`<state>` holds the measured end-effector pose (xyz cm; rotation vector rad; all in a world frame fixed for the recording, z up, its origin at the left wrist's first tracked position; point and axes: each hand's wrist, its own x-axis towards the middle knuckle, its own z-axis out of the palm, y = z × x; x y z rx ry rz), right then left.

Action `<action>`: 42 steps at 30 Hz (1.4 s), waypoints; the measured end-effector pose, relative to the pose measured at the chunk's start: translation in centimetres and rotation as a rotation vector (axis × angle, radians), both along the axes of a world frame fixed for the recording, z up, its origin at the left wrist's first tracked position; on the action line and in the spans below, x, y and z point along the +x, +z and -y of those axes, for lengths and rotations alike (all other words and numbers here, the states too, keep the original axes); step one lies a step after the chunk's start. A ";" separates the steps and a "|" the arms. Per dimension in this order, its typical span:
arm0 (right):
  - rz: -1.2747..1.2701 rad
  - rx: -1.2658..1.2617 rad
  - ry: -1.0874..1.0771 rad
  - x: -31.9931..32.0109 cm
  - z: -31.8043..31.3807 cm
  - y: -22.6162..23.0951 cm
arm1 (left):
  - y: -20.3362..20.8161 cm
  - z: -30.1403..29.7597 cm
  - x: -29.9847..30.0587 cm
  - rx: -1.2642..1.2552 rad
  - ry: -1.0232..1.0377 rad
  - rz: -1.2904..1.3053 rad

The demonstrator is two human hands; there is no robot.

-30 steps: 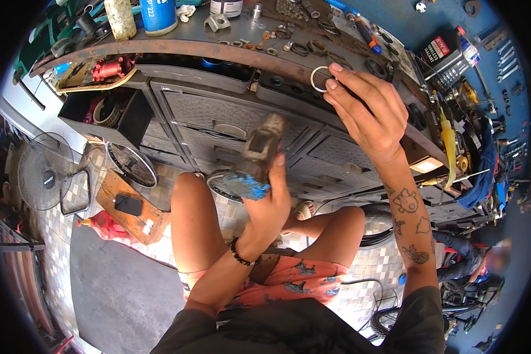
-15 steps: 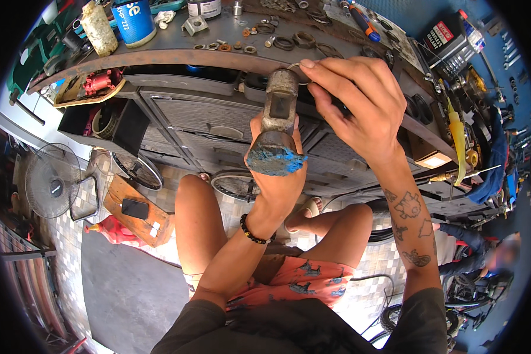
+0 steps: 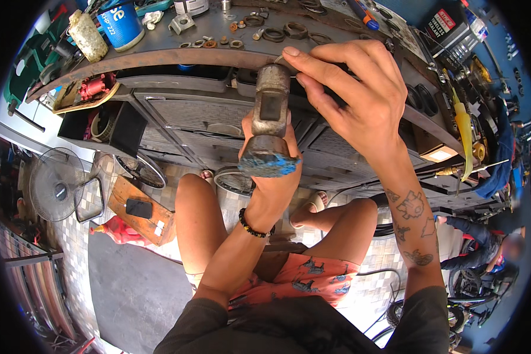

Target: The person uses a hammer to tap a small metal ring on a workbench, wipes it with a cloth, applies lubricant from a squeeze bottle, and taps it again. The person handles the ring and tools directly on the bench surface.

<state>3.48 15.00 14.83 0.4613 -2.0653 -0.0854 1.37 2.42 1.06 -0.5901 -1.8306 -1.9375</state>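
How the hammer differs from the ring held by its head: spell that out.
The hammer has a thick, blocky head; the ring is a slim band. The hammer carries blue on its nearer face; the visible part of the ring shows none. The left hand grips the hammer, while the right hand holds the ring by the fingertips. Both are hand-held.

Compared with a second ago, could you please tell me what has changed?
The left hand has brought the hammer forward, toward the bench edge; it now partly hides the ring. The right hand has moved the ring leftward. Whether hammer and ring touch is unclear. Nothing was taken up or let go; both hands keep their holds.
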 end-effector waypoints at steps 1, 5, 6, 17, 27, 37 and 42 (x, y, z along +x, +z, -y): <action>-0.003 0.001 -0.006 0.0 -0.1 0.0 | 0.1 -0.2 -0.2 0.006 0.050 -0.055; -0.049 0.008 0.009 -0.5 -0.5 -0.3 | 0.3 -0.1 -0.5 -0.056 0.122 -0.150; -0.046 0.007 0.007 -0.6 -0.6 -0.4 | 0.3 0.1 -0.8 -0.126 0.171 -0.230; 0.043 -0.042 -0.009 0.5 0.5 0.5 | 1.4 1.4 1.7 0.289 -0.007 0.203; 0.234 -0.906 0.446 4.5 3.7 0.3 | 11.6 10.3 4.0 0.668 -0.282 0.384; 0.700 -1.119 0.592 13.4 12.5 0.1 | 17.7 9.2 1.5 0.164 -0.533 0.075; 0.717 -1.558 0.454 14.8 7.7 5.4 | 18.1 9.8 -0.6 0.005 -0.443 -0.043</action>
